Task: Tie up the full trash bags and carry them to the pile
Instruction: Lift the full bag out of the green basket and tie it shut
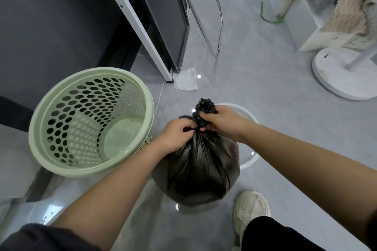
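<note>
Both hands (pixel 204 128) gripping bulging black trash bag (pixel 200 169), neck twisted tight

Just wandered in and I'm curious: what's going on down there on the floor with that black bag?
A person is tying shut a full black trash bag that rests on the grey floor. The left hand and right hand both grip the twisted neck of the bag, working on the knot. An empty green perforated bin stands just to the left, and the white rim of another bin shows behind the bag. The bag has not been lifted yet.
</note>
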`<state>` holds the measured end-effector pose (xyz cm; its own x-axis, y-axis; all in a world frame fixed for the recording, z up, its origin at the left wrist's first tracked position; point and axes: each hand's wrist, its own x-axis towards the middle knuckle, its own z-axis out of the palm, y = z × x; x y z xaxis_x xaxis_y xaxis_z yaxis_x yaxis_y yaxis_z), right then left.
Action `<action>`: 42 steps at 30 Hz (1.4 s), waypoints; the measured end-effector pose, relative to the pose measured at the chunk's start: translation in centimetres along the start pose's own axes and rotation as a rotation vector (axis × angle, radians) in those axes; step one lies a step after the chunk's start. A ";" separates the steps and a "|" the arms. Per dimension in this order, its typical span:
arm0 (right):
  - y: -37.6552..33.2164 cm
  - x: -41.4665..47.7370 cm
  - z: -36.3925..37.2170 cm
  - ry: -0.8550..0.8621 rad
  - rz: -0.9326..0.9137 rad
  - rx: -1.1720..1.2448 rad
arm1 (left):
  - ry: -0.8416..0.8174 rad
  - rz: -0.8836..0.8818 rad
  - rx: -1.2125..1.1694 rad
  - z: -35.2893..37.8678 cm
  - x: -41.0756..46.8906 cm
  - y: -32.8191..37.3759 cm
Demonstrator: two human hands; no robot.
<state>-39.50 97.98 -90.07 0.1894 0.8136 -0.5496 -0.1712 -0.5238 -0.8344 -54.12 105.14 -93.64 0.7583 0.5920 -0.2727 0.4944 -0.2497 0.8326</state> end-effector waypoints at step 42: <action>3.7 4.7 -0.2 -0.171 0.014 -0.051 | -0.260 -0.241 0.244 -5.1 6.6 3.1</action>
<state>-39.07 99.80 -95.78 0.0192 0.8349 -0.5501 -0.1226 -0.5441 -0.8300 -49.79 112.17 -90.35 0.6754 0.4504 -0.5840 0.7328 -0.3207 0.6002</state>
